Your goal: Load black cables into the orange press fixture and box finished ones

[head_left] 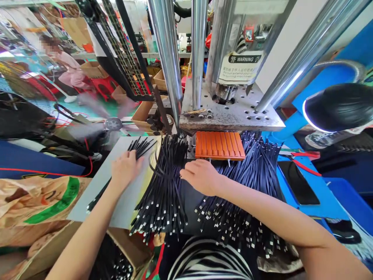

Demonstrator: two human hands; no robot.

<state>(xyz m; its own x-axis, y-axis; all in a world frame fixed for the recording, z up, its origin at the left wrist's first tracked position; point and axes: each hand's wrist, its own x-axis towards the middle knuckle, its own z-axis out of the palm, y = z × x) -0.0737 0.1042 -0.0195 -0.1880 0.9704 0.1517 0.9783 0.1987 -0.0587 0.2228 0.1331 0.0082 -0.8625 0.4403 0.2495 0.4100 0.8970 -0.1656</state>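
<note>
My left hand point(125, 169) is closed over a thin bundle of black cables point(100, 194) on a grey board point(119, 212). The cables stick out above and below the fingers. My right hand point(201, 177) is pinched at the right edge of the middle pile of black cables point(163, 186), on what looks like a black cable; its fingertips partly hide it. One cable bows out at that pile's upper left. Behind my right hand sits an orange ridged block point(220, 146) under the press. Another large pile of black cables point(247, 186) fans out to the right, silvery ends toward me.
A press with steel columns point(167, 50) and a warning label point(240, 67) stands ahead. On the right are a phone point(298, 182), red-handled pliers point(305, 166), a blue tray point(351, 204) and a lamp point(340, 107). A fan point(113, 124) spins at left; beyond it, a person sits.
</note>
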